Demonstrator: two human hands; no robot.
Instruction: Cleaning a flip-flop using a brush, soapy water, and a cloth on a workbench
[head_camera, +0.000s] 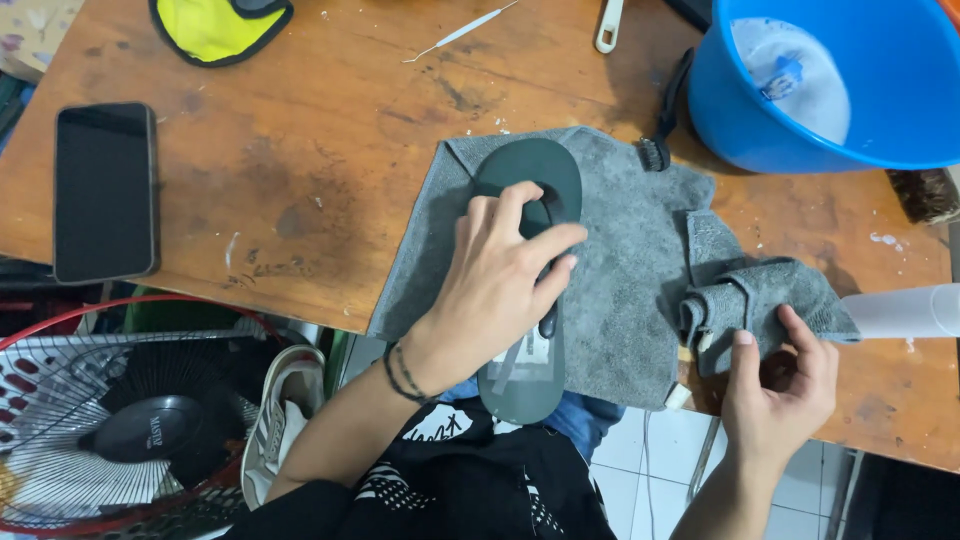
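Note:
A dark green flip-flop sandal (530, 170) lies lengthwise on a grey towel (620, 250) spread over the near edge of the wooden table (300, 180). My left hand (500, 280) presses down on the sandal's middle, fingers over its strap. My right hand (780, 390) grips a bunched fold of the towel (750, 300) at the towel's right side, near the table edge. The sandal's heel overhangs the table toward my lap.
A blue bucket (720, 110) with foamy water stands at the back right, a small black brush (665, 120) beside it. A black phone (105, 190) lies at the left, a yellow cloth (215, 28) at the back. A fan (110, 420) and a shoe (285, 410) are on the floor.

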